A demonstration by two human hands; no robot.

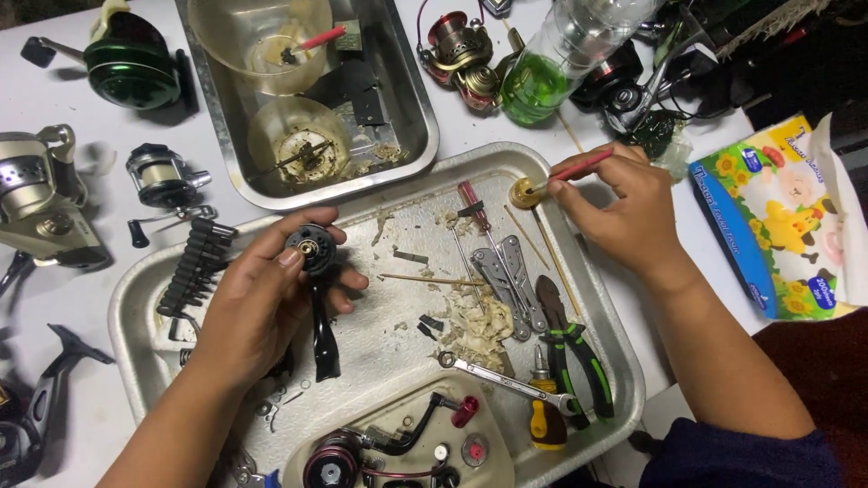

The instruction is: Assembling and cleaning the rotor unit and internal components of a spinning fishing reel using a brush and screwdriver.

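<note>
My left hand (262,303) grips a black fishing-reel body (312,253) with a brass-centred round opening, its black stem hanging down over the large metal tray (136,298). My right hand (624,208) holds a thin red-handled brush (579,167) whose tip dips into a small round brass-coloured cap (523,192) at the tray's far rim. Both hands hover above the tray, about a forearm's length apart.
In the tray lie a screwdriver (472,208), folding multi-tool (506,271), green-handled pliers (570,352), wrench (497,375), bit holder (194,267) and crumpled paper. A second tray (416,136) with plastic cups sits behind. Reels (127,59) line the left; a green-liquid bottle (551,63) and tissue pack (787,217) stand right.
</note>
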